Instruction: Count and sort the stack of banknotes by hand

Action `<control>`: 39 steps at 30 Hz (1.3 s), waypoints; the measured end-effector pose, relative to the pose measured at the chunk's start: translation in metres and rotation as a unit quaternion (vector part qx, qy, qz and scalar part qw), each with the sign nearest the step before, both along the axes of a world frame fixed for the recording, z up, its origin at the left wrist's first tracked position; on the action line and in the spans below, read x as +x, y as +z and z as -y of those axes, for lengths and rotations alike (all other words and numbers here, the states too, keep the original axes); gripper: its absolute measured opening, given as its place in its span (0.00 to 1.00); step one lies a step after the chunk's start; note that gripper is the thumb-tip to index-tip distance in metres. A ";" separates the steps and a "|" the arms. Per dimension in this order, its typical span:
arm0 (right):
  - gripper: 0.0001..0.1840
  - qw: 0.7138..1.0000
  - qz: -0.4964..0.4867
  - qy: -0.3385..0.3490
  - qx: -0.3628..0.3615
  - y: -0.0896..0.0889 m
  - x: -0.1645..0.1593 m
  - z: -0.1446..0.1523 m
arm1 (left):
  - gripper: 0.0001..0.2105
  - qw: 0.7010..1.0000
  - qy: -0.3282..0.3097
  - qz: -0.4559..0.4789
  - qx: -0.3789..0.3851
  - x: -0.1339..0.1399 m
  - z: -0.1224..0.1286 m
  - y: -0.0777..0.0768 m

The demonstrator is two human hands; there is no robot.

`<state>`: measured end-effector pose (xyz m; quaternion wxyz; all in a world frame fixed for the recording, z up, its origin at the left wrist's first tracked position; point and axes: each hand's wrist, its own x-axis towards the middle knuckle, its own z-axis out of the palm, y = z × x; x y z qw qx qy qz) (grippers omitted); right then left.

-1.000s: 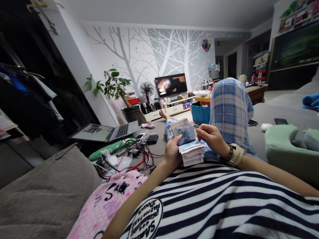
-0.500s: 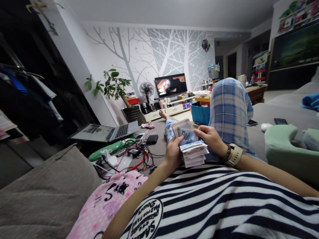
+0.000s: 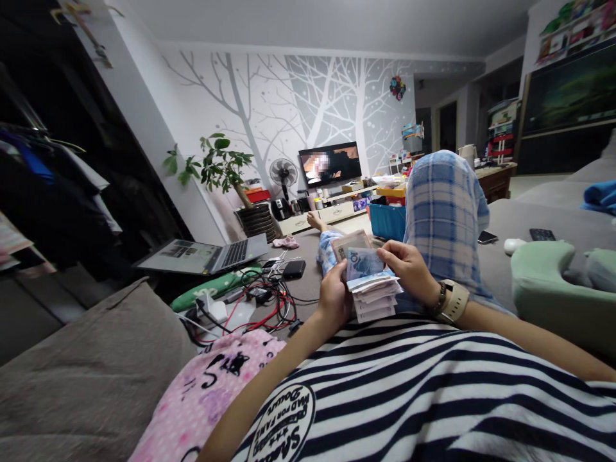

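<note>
By the left hand (image 3: 335,298), curled closed with its thumb on the near edge, a layered stack of banknotes (image 3: 375,300) is held just above the striped shirt (image 3: 423,378). By the right hand (image 3: 411,268), closed to a pinch of thumb and fingers, the right side of a blue banknote (image 3: 364,260) marked 10 is gripped. Behind it, a pinkish-brown banknote (image 3: 350,241) is partly covered. Tangled cables (image 3: 283,305) are strewn near an opened laptop (image 3: 185,255).
</note>
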<state>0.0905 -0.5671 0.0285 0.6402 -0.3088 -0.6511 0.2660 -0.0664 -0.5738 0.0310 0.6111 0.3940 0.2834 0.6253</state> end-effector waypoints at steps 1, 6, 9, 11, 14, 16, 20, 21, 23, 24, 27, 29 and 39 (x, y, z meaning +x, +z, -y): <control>0.27 1.000 -0.003 0.003 0.001 0.000 0.000 0.001 | 0.09 1.000 -0.008 0.005 -0.004 0.000 0.001 0.001; 0.26 0.999 -0.009 0.038 0.005 0.002 -0.001 0.009 | 0.08 1.000 -0.011 -0.017 0.001 -0.001 0.010 0.005; 0.26 0.998 -0.010 0.060 0.002 0.002 -0.002 0.011 | 0.08 0.999 0.007 -0.029 0.013 -0.002 0.013 0.006; 0.25 0.998 -0.013 0.066 0.002 0.001 -0.003 0.010 | 0.09 0.999 0.014 -0.029 0.020 -0.002 0.013 0.005; 0.25 0.998 -0.017 0.067 0.005 0.001 -0.003 0.008 | 0.09 0.999 0.013 -0.031 0.023 -0.002 0.012 0.004; 0.25 0.998 -0.017 0.065 0.005 0.001 -0.003 0.008 | 0.09 0.999 0.008 -0.034 0.029 -0.003 0.012 0.003; 0.25 0.997 -0.020 0.070 0.003 0.003 -0.003 0.011 | 0.07 0.998 0.004 -0.040 0.042 -0.003 0.012 0.003; 0.25 0.997 -0.022 0.072 0.003 0.004 -0.003 0.012 | 0.07 0.998 0.004 -0.039 0.041 -0.003 0.012 0.003; 0.25 0.997 -0.021 0.071 0.005 0.005 -0.003 0.014 | 0.06 0.999 0.003 -0.037 0.038 -0.003 0.012 0.004; 0.25 0.997 -0.020 0.070 0.005 0.006 -0.003 0.014 | 0.06 0.999 0.001 -0.037 0.037 -0.003 0.012 0.004; 0.25 0.998 -0.019 0.067 0.003 0.006 -0.003 0.014 | 0.05 0.999 -0.007 -0.035 0.038 -0.003 0.011 0.004; 0.25 0.997 -0.020 0.071 0.002 0.005 -0.002 0.014 | 0.05 0.998 -0.008 -0.035 0.042 -0.003 0.011 0.004; 0.25 0.996 -0.023 0.083 0.011 0.004 -0.001 0.012 | 0.02 0.999 -0.003 -0.022 0.048 -0.003 0.009 0.003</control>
